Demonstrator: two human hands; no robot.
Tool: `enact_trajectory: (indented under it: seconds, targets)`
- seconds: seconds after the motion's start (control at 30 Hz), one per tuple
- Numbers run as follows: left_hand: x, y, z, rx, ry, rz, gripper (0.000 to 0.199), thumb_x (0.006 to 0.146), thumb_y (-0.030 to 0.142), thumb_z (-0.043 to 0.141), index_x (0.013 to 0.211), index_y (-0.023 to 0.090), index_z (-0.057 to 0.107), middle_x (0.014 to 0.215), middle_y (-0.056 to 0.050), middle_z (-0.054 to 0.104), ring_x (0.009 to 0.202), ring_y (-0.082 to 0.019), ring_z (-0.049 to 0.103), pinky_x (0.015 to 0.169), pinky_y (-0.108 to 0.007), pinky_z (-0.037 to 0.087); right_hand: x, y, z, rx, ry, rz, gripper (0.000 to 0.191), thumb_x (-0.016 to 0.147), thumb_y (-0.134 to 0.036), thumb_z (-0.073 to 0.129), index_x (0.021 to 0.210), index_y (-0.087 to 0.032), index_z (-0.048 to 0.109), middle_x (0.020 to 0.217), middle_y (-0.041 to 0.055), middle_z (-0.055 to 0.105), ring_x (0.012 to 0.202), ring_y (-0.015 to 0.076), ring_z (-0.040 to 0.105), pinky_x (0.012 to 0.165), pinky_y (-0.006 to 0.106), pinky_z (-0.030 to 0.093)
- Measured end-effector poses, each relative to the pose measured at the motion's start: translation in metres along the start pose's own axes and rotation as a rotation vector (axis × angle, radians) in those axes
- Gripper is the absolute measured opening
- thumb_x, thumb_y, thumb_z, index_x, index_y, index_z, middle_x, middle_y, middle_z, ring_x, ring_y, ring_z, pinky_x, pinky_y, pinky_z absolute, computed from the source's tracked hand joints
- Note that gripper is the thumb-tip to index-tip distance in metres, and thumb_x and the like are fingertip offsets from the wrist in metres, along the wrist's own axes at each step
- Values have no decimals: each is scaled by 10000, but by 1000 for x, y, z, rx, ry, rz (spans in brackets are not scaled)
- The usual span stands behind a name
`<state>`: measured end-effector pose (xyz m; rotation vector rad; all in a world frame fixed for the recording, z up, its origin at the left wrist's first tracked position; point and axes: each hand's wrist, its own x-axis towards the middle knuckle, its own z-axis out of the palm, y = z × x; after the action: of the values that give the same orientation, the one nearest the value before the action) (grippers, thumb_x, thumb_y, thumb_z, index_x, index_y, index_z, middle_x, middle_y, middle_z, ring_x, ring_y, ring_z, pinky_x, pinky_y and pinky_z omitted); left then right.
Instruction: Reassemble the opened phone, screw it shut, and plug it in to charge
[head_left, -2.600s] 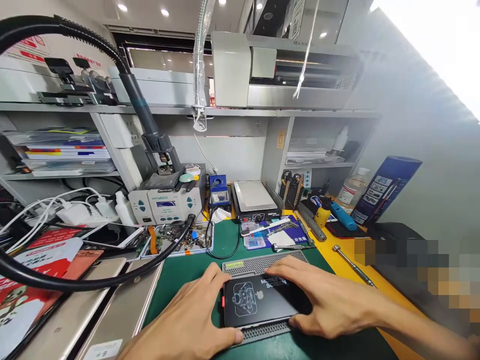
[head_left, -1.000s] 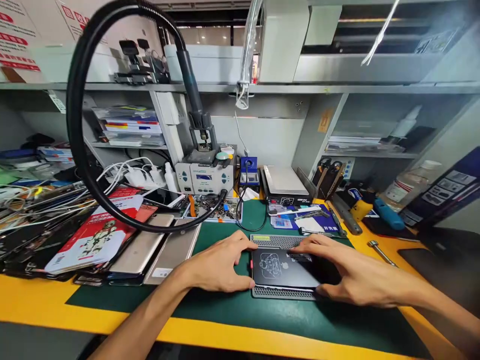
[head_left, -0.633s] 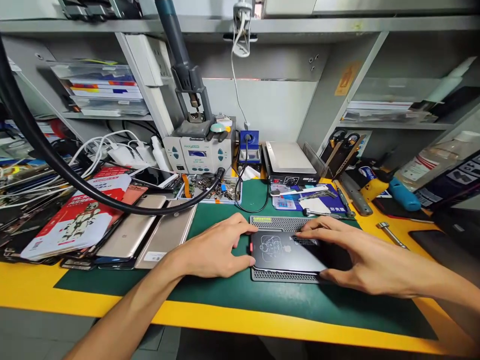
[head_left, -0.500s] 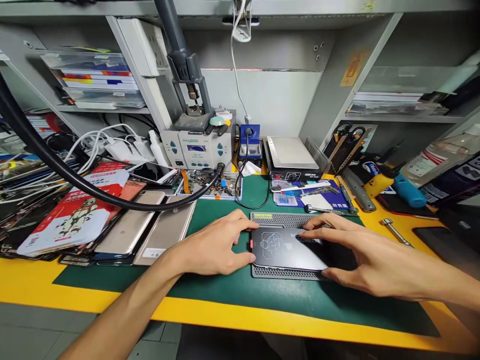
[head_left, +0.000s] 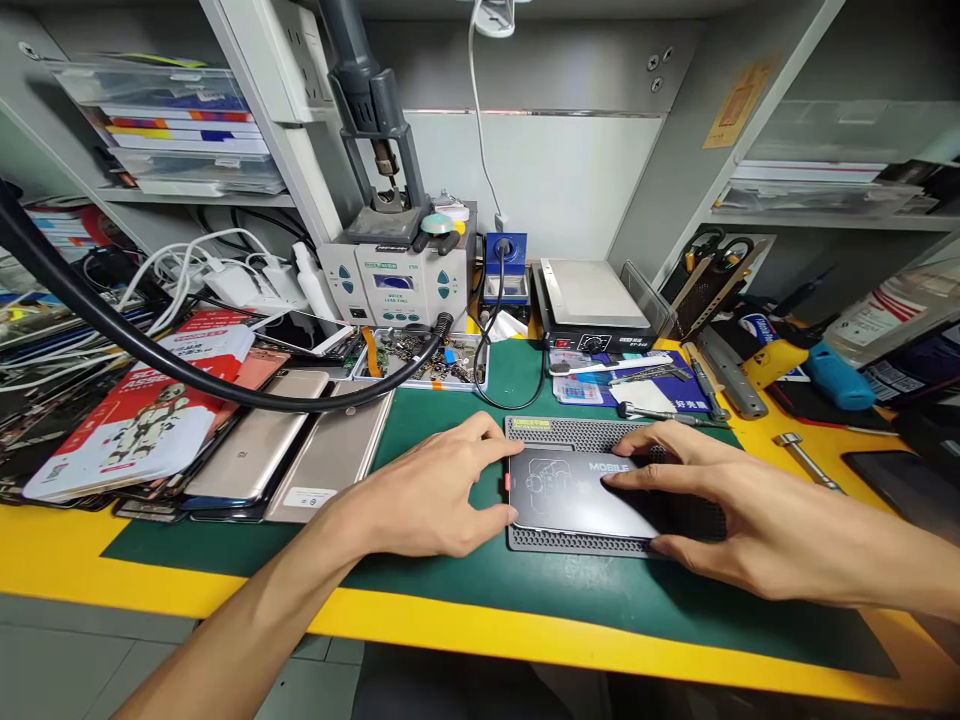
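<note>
A dark, glossy smartphone (head_left: 577, 495) lies flat on a grey perforated mat (head_left: 562, 428), its upper face printed with a pale line drawing and the word "MOBILE". The thumb and index finger of my left hand (head_left: 431, 490) press on the two corners at its left end, beside a small red tab (head_left: 508, 482). Spread across the right part is my right hand (head_left: 720, 510), with fingers on the far side and upper face and the thumb at the near edge. That hand hides the phone's right end.
Stacked phones (head_left: 251, 440) and a red-and-white package (head_left: 150, 415) lie at left. Behind are a tray of small parts (head_left: 420, 360), a rework station (head_left: 397, 285) with a thick black hose (head_left: 225, 388), and a hot plate (head_left: 592, 305). Screwdrivers (head_left: 705, 380) and a metal tool (head_left: 806, 460) lie right.
The camera view has shifted slightly, and the glare on the phone differs, so "MOBILE" now reads clearly. Both hands keep nearly the same hold; the right fingers have moved slightly.
</note>
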<state>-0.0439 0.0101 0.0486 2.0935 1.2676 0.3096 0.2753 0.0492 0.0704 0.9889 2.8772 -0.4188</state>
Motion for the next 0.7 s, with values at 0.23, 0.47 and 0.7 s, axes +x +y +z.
enact_trajectory:
  seconds: [0.23, 0.47, 0.7]
  targets:
    - [5, 1, 4, 10, 67, -33, 442, 933, 455, 602, 1353, 317, 601, 1069, 3, 577, 947, -181, 596, 804, -313, 472, 2, -3, -3, 15, -30, 4, 472, 913, -407, 621, 1384, -422, 613, 1439, 48, 474, 1193, 310, 610, 947, 425, 577]
    - [9, -1, 5, 4, 82, -69, 440, 899, 473, 643, 1310, 317, 632, 1081, -4, 610, 954, -196, 616, 786, -305, 467, 5, -8, -7, 50, -40, -23, 481, 879, -329, 639, 1357, -378, 650, 1407, 81, 504, 1192, 331, 605, 971, 458, 552]
    - [10, 2, 3, -49, 86, -73, 396, 899, 428, 637, 1262, 275, 674, 1057, -27, 641, 963, -215, 604, 805, -323, 461, 5, -7, -9, 66, -47, -19, 504, 858, -293, 643, 1355, -373, 656, 1417, 81, 514, 1198, 353, 609, 973, 494, 558]
